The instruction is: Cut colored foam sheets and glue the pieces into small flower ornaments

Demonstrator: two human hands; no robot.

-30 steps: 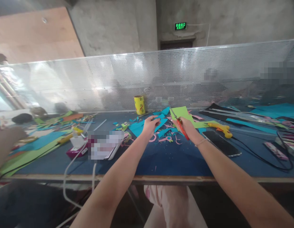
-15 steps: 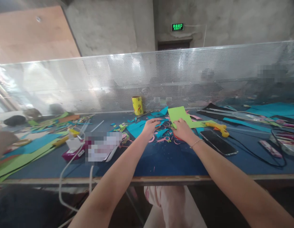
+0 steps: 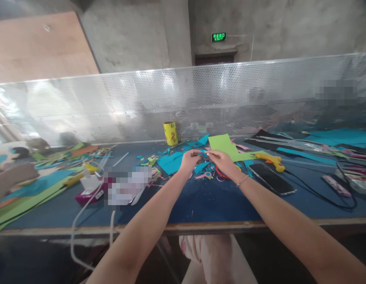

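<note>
Above the pile of scraps, my left hand [image 3: 189, 161] is closed in a pinch on a small piece of blue paper [image 3: 203, 151]. My right hand [image 3: 222, 161] pinches the same piece from the other side, so the fingertips nearly meet. Under my right hand lie scissors with red handles [image 3: 222, 173], partly hidden by the hand. Just behind it is a light green sheet [image 3: 223, 145], and a larger blue paper piece [image 3: 170, 162] lies left of my left hand. Pink and blue offcuts [image 3: 204, 174] are scattered beneath both hands.
To the right are a yellow glue gun [image 3: 270, 161] with a black cord and a phone [image 3: 272, 178]. A yellow tape roll [image 3: 170, 133] stands by the perforated metal screen [image 3: 135, 106]. At left are a purple power strip [image 3: 90, 195] with a white cable and another person's hand [image 3: 19, 179].
My right hand has left the green sheet and scissors and come to my left hand; both now pinch the blue piece. The other person's hand at left has moved further into view.
</note>
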